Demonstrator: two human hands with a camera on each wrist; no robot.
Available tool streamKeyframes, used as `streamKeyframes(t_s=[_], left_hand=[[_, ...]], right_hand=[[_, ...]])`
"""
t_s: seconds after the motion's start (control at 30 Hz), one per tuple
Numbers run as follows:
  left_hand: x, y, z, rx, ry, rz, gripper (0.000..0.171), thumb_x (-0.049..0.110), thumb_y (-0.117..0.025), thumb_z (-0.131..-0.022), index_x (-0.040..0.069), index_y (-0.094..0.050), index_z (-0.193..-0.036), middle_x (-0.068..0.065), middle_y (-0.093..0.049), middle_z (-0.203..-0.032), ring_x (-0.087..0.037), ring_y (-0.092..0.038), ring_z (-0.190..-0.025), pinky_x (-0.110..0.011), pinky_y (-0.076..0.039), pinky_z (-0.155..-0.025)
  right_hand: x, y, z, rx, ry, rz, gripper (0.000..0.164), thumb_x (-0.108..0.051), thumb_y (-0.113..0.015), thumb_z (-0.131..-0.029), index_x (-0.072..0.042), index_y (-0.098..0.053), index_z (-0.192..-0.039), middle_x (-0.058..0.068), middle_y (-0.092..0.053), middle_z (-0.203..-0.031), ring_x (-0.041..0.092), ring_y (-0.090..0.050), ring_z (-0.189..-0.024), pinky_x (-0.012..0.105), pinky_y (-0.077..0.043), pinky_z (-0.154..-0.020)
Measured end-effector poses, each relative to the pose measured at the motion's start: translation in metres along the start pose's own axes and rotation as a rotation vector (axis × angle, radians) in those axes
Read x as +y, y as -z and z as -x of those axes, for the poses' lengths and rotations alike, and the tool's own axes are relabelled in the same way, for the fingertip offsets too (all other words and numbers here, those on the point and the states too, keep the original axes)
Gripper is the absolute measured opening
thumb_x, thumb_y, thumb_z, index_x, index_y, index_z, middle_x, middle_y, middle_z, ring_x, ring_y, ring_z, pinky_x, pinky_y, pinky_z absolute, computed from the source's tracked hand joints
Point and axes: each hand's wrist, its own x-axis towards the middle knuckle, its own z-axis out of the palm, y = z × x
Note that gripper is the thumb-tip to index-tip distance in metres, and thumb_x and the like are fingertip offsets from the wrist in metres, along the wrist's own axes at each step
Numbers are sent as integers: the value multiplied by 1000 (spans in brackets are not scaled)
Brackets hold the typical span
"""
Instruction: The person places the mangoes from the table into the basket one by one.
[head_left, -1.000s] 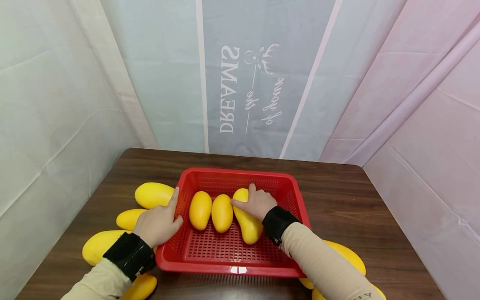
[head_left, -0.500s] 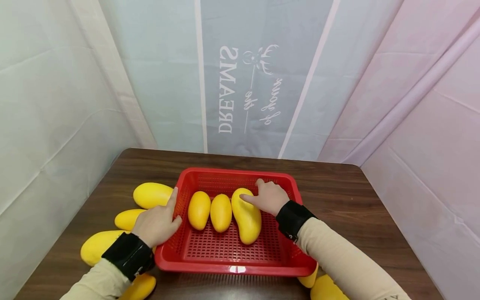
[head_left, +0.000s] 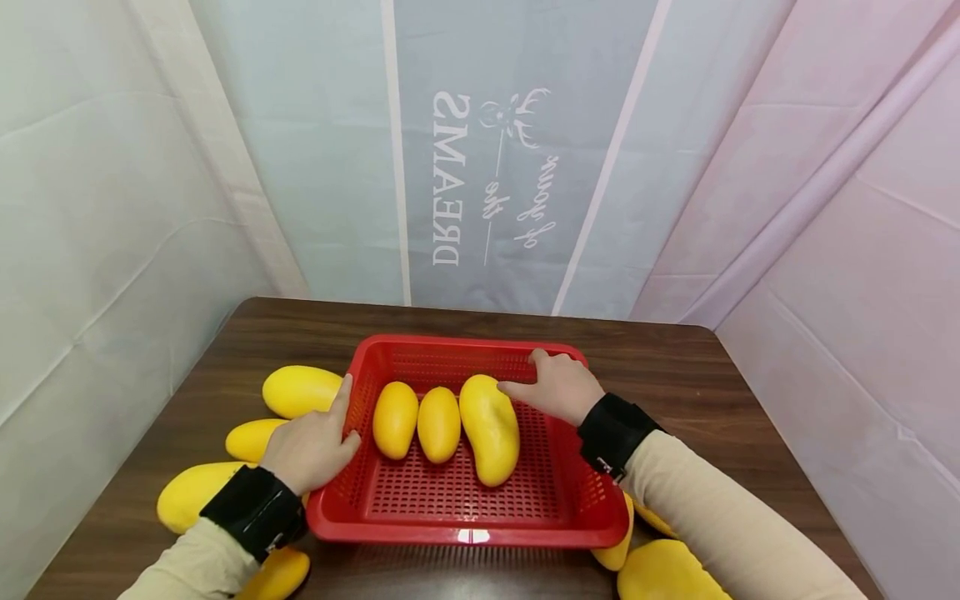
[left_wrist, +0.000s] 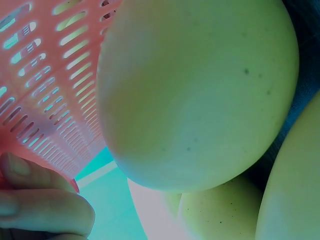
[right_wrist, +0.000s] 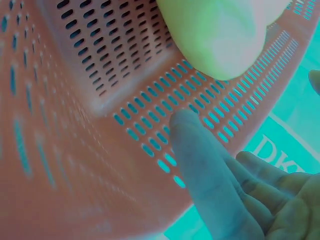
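Three yellow mangoes lie side by side in a red perforated basket (head_left: 405, 532): left (head_left: 395, 421), middle (head_left: 438, 425) and a larger curved mango (head_left: 491, 437) on the right. My left hand (head_left: 309, 450) holds the basket's left rim, thumb toward the inside and index finger along the edge. In the left wrist view, its curled fingers (left_wrist: 47, 212) show at the basket's outer wall, near a big mango (left_wrist: 200, 95). Over the right part of the basket is my right hand (head_left: 558, 387), fingers spread and holding nothing, thumb near the curved mango.
Left of the basket lie several mangoes (head_left: 300, 390) on the brown wooden table (head_left: 660, 375). More mangoes (head_left: 663, 571) sit by the front right corner, partly behind the right sleeve. A printed curtain (head_left: 487, 167) hangs behind the table, with pale cloth at both sides.
My right hand has let go of the curved mango and moved right, toward the basket's far right corner. The left hand stays at the left rim.
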Motion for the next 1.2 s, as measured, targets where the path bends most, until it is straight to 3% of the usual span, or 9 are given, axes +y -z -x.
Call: streamKeyframes(t_s=[0.27,0.6,0.77,1.0,1.2], left_hand=[[0,1,0,-13,5,8,86,30,-57,-93,10,-6,-160,-2,-52,-57,-17,-52,-44,-29,-43,-46],[-1,0,0,-9,-1,11,86,29,-56,-93,10,-5,-160,-2,-52,-58,-16,-52,-44,-29,-44,-46],[-1,0,0,-7,-4,12,86,29,-56,-94,10,-5,-160,-2,-52,-57,-16,-52,-43,-30,-43,-45],[-2,-1,1,-9,-4,15,86,29,-56,-94,10,-5,-160,-2,-52,-57,-16,-52,-43,-30,-43,-45],[-2,0,0,-7,-5,10,86,29,-56,-94,10,-5,-160,-2,-52,-57,-17,-52,-43,-30,-43,-45]], right_hand=[[7,11,9,-13,-18,-17,86,-61,-63,-86,2,-46,-141,22,-64,-125,29,-68,-99,47,-55,-91],[25,17,17,-26,-39,-98,83,-57,-66,-85,4,-46,-139,17,-69,-107,20,-66,-78,41,-60,-77],[32,21,24,-17,-37,-148,72,-50,-69,-86,3,-52,-132,14,-70,-104,18,-67,-77,39,-60,-73],[47,24,36,-3,-5,-201,55,-39,-68,-90,3,-56,-123,8,-67,-79,16,-63,-62,31,-57,-61],[69,17,47,39,19,-185,40,-33,-65,-92,-2,-60,-117,7,-68,-88,14,-62,-67,32,-57,-65]])
